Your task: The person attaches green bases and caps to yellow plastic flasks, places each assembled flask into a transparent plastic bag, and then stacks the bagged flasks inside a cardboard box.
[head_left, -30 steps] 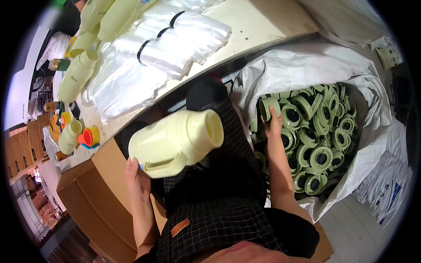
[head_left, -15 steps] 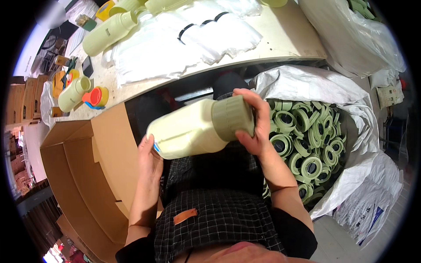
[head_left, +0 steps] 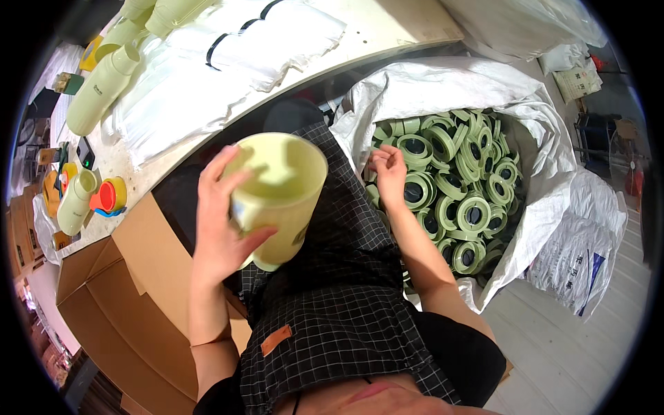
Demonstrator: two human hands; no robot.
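Note:
My left hand (head_left: 225,214) grips a pale green bottle shell (head_left: 294,228) in front of my apron. The shell's wide, hollow end faces up toward me, and its lower end slants down over my lap. Fingers lie along the rim and the thumb presses the near side. My right hand (head_left: 389,169) is over the left part of a big white woven sack (head_left: 449,76), with its fingers curled in. Whether a part is between those fingers is hidden. Inside the sack lie several green ring-shaped parts (head_left: 474,214) with dark centres.
An open cardboard box (head_left: 131,318) stands at my left. On the table (head_left: 394,31) lie white plastic bags (head_left: 187,90), a green bottle (head_left: 104,90), a smaller green bottle (head_left: 77,204), a red and yellow tape roll (head_left: 111,195) and a dark phone (head_left: 86,152). A clear plastic bag (head_left: 526,28) bulges at the upper right.
The bottle shell has turned from lying sideways to wide end up, held by my left hand alone. My right hand has let go of it and moved to the sack. The view has shifted right.

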